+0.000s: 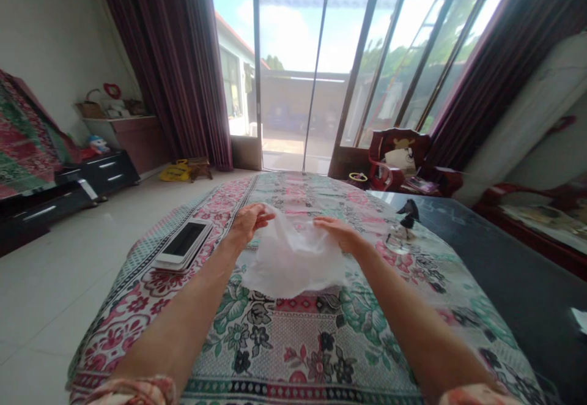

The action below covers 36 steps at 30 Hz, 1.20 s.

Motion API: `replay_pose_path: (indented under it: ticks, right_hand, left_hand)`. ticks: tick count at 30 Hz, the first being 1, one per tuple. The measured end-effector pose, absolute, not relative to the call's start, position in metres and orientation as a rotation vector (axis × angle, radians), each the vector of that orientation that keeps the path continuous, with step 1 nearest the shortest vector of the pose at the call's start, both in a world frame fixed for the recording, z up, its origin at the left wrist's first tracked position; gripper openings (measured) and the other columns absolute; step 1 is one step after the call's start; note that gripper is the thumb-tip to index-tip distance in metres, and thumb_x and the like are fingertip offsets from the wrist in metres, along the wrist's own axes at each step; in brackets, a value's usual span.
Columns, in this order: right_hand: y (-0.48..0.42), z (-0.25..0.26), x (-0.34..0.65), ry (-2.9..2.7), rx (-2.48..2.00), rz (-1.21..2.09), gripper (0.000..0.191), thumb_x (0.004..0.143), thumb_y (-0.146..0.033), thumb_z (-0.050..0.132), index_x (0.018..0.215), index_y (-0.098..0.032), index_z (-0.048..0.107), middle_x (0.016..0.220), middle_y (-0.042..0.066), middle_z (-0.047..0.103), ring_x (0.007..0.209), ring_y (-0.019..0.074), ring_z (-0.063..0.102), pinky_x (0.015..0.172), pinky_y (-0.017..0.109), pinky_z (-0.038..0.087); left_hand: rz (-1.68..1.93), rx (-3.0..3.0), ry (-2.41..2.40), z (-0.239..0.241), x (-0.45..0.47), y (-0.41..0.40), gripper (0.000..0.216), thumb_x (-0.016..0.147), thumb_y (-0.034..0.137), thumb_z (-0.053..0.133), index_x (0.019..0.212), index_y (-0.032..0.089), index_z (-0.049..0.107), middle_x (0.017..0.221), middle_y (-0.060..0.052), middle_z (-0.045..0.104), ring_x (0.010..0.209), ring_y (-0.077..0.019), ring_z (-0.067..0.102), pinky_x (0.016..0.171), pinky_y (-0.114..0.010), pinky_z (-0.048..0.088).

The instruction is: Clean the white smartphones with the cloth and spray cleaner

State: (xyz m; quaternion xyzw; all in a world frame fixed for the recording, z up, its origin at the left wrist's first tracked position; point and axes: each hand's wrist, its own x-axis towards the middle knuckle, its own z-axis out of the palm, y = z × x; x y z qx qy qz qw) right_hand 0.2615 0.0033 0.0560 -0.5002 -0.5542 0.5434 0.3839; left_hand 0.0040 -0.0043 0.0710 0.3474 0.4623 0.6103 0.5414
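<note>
Both forearms bare, extended forward from bottom of frame, converging slightly toward centre. Patterned sleeve edges visible at the bottom corners. Left hand [249, 221] raised a little off the surface, wrist straight, fingers curled inward with fingertips pinched together. Right hand [338, 234] at about the same height, palm turned down and inward, fingers bent in a loose pinch, thumb hidden underneath. Hands near each other, not touching, fingertips pointing toward one another across the gap
</note>
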Motion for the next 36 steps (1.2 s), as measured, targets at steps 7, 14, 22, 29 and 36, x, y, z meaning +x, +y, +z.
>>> replay_pose_path:
  ticks: [7, 14, 22, 29, 36]
  right_hand:
    - [0.023, 0.113, 0.274, -0.917, -0.798, 1.002, 0.065, 0.056, -0.029, 0.075, 0.117, -0.024, 0.055, 0.076, -0.006, 0.065, 0.062, 0.0091, 0.06, 0.057, 0.02, 0.048]
    - [-0.029, 0.105, 0.324, -1.106, -0.82, 1.198, 0.052, 0.059, -0.026, 0.076, 0.11, -0.025, 0.065, 0.08, -0.004, 0.069, 0.065, 0.0105, 0.062, 0.063, 0.023, 0.05]
    - [-0.003, 0.113, 0.311, -1.231, -1.118, 0.899, 0.027, 0.06, -0.037, 0.075, 0.076, -0.017, 0.066, 0.058, -0.002, 0.064, 0.049, 0.0115, 0.055, 0.043, 0.02, 0.04]
    - [0.026, 0.15, 0.288, -1.064, -0.948, 0.777, 0.027, 0.064, -0.041, 0.071, 0.079, -0.019, 0.063, 0.063, -0.001, 0.066, 0.053, 0.0103, 0.057, 0.047, 0.019, 0.042]
    - [-0.028, 0.112, 0.328, -1.271, -0.992, 1.072, 0.026, 0.061, -0.036, 0.075, 0.077, -0.017, 0.066, 0.069, 0.0, 0.066, 0.059, 0.0105, 0.059, 0.057, 0.022, 0.047]
  left_hand:
    - [1.795, 0.949, 0.849, 0.139, 0.007, 0.002, 0.011, 0.074, 0.023, 0.062, 0.08, 0.016, 0.056, 0.068, 0.002, 0.066, 0.07, -0.0137, 0.071, 0.053, -0.016, 0.047]
    - [1.574, 1.112, 0.872, 0.111, -0.015, -0.038, 0.024, 0.065, 0.031, 0.072, 0.074, 0.014, 0.057, 0.055, 0.0, 0.065, 0.05, -0.0147, 0.065, 0.046, -0.02, 0.047]
    - [1.42, 1.133, 0.968, 0.111, 0.0, -0.01, 0.017, 0.068, 0.024, 0.07, 0.075, 0.014, 0.058, 0.065, 0.001, 0.064, 0.06, -0.0161, 0.07, 0.045, -0.017, 0.046]
    - [1.611, 1.14, 0.961, 0.14, 0.016, 0.005, 0.013, 0.073, 0.023, 0.065, 0.08, 0.014, 0.058, 0.069, 0.003, 0.064, 0.063, -0.0123, 0.07, 0.051, -0.016, 0.047]
    - [1.168, 1.474, 1.029, 0.114, -0.021, -0.039, 0.03, 0.072, 0.041, 0.068, 0.077, 0.014, 0.059, 0.054, 0.003, 0.061, 0.044, -0.0094, 0.059, 0.042, -0.017, 0.042]
